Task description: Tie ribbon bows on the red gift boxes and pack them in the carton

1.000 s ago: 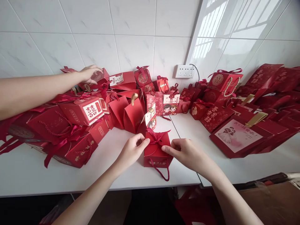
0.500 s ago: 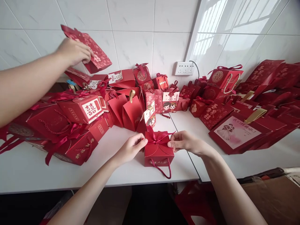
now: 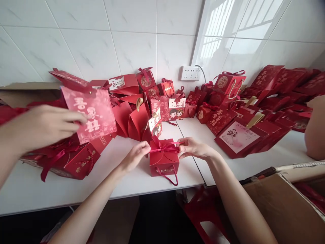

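A small red gift box (image 3: 164,160) with a rope handle stands on the white table (image 3: 142,179) in front of me. A red ribbon (image 3: 164,147) crosses its top. My left hand (image 3: 134,157) pinches the ribbon's left end, fingers closed. My right hand (image 3: 193,148) pinches its right end, also closed. The ribbon is drawn taut between them. At the left, another person's hand (image 3: 40,127) holds a flat red bag (image 3: 91,113) with white characters above the pile.
Several red gift boxes and bags (image 3: 142,101) crowd the table's back and left. Flat red bags (image 3: 238,135) lie at the right. A wall socket (image 3: 190,73) sits on the tiled wall. An open cardboard box (image 3: 286,206) stands at lower right; another person's arm (image 3: 315,132) shows at the right edge.
My hands have drawn apart, pulling the ribbon ends sideways over the box. The other person's hand has brought the flat red bag down and nearer. The view has shifted right.
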The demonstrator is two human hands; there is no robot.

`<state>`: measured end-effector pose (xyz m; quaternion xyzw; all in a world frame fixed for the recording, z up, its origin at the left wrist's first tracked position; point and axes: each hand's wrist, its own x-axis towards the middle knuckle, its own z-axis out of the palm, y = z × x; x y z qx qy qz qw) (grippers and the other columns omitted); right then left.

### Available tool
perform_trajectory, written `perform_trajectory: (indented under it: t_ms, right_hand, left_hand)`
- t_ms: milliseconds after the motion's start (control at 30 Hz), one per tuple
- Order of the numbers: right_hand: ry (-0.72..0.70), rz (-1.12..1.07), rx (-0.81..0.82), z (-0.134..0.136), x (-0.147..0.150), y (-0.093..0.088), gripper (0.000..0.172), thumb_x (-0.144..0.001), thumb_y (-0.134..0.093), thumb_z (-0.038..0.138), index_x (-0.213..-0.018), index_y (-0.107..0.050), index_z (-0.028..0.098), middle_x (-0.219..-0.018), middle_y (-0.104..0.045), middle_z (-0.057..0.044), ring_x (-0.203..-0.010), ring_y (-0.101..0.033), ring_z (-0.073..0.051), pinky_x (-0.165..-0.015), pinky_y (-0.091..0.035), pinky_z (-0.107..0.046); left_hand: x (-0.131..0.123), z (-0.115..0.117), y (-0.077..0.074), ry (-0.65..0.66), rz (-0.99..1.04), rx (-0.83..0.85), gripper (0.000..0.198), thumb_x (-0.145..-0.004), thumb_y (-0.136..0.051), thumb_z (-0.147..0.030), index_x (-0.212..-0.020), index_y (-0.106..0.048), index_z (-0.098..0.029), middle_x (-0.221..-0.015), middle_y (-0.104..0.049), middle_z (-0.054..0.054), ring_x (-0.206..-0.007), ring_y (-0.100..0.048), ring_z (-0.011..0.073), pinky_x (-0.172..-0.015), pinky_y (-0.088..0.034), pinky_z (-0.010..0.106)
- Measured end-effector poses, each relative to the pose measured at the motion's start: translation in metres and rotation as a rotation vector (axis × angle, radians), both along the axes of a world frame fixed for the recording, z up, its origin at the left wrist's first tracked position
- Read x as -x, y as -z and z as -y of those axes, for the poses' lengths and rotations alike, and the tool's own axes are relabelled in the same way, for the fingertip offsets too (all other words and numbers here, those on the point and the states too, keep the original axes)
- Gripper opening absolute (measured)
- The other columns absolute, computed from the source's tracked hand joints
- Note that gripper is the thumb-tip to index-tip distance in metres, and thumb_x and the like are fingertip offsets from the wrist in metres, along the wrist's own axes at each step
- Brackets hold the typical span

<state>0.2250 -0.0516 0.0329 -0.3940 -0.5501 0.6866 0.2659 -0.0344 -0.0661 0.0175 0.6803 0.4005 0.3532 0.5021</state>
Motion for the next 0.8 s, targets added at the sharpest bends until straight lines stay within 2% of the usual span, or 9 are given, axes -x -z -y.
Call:
perform_trajectory:
  t_ms: [133, 200, 267, 333, 400, 533, 633, 800]
  right_hand:
    - [0.174, 0.066, -0.118, 0.001, -0.001, -0.006, 0.053, -0.057, -0.074, 0.064, -0.067, -0.06, 0.013, -0.066, -0.054, 0.001, -0.064, -0.05, -0.01, -0.062, -0.041, -0.025]
    - [0.231, 0.061, -0.161, 0.0, 0.0, -0.005, 0.05, -0.057, -0.076, 0.06, -0.068, -0.06, 0.014, -0.07, -0.056, 0.0, -0.067, -0.051, -0.01, -0.064, -0.04, -0.025]
    - [0.264, 0.029, -0.198, -0.002, 0.002, -0.002, 0.045, -0.061, -0.075, 0.056, -0.072, -0.061, 0.015, -0.079, -0.06, -0.002, -0.074, -0.054, -0.012, -0.069, -0.041, -0.026]
    - [0.248, -0.009, -0.229, -0.005, 0.005, 0.001, 0.042, -0.066, -0.073, 0.054, -0.076, -0.061, 0.016, -0.084, -0.063, -0.003, -0.08, -0.056, -0.014, -0.075, -0.042, -0.029]
    - [0.19, -0.04, -0.245, -0.008, 0.009, 0.001, 0.039, -0.068, -0.072, 0.052, -0.077, -0.061, 0.015, -0.082, -0.064, -0.003, -0.077, -0.057, -0.014, -0.077, -0.043, -0.03]
    - [0.07, -0.08, -0.271, -0.011, 0.016, -0.004, 0.037, -0.069, -0.074, 0.047, -0.077, -0.06, 0.014, -0.069, -0.06, 0.0, -0.061, -0.053, -0.009, -0.065, -0.042, -0.026]
    - [0.042, -0.102, -0.289, -0.011, 0.02, -0.008, 0.04, -0.066, -0.076, 0.048, -0.077, -0.059, 0.014, -0.065, -0.058, 0.003, -0.056, -0.05, -0.008, -0.059, -0.039, -0.025]
    - [0.037, -0.074, -0.271, -0.012, 0.03, -0.01, 0.045, -0.058, -0.079, 0.051, -0.076, -0.061, 0.014, -0.063, -0.057, 0.004, -0.055, -0.047, -0.006, -0.056, -0.037, -0.022]
  left_hand:
    - [0.0, -0.011, -0.011, -0.122, -0.081, 0.067, 0.042, -0.079, -0.047, -0.061, -0.084, -0.052, -0.02, -0.084, -0.052, 0.0, -0.084, -0.05, 0.0179, -0.08, -0.041, 0.032]
    - [-0.005, -0.014, -0.014, -0.116, -0.087, 0.111, 0.042, -0.078, -0.051, -0.059, -0.086, -0.056, -0.019, -0.087, -0.056, 0.002, -0.09, -0.052, 0.0199, -0.083, -0.041, 0.033]
    - [-0.011, -0.017, -0.015, -0.06, -0.01, 0.159, 0.04, -0.077, -0.054, -0.057, -0.084, -0.059, -0.018, -0.087, -0.059, 0.003, -0.091, -0.053, 0.0205, -0.083, -0.042, 0.032]
    - [-0.017, -0.019, -0.016, -0.014, 0.052, 0.197, 0.038, -0.075, -0.057, -0.054, -0.081, -0.06, -0.017, -0.086, -0.061, 0.003, -0.088, -0.055, 0.0202, -0.079, -0.043, 0.031]
    - [-0.021, -0.02, -0.018, 0.013, 0.049, 0.22, 0.036, -0.074, -0.06, -0.051, -0.079, -0.06, -0.016, -0.081, -0.062, 0.003, -0.08, -0.056, 0.0187, -0.073, -0.044, 0.029]
    - [-0.024, -0.019, -0.025, 0.067, 0.02, 0.237, 0.03, -0.075, -0.063, -0.044, -0.08, -0.061, -0.015, -0.076, -0.06, 0.001, -0.067, -0.054, 0.0126, -0.064, -0.041, 0.025]
    - [-0.026, -0.016, -0.027, 0.107, 0.057, 0.238, 0.026, -0.075, -0.064, -0.039, -0.085, -0.062, -0.015, -0.08, -0.061, 0.0, -0.069, -0.055, 0.0112, -0.065, -0.04, 0.023]
    - [-0.029, -0.011, -0.022, 0.03, 0.041, 0.191, 0.024, -0.074, -0.062, -0.038, -0.078, -0.062, -0.015, -0.072, -0.06, -0.001, -0.065, -0.053, 0.0107, -0.062, -0.04, 0.023]
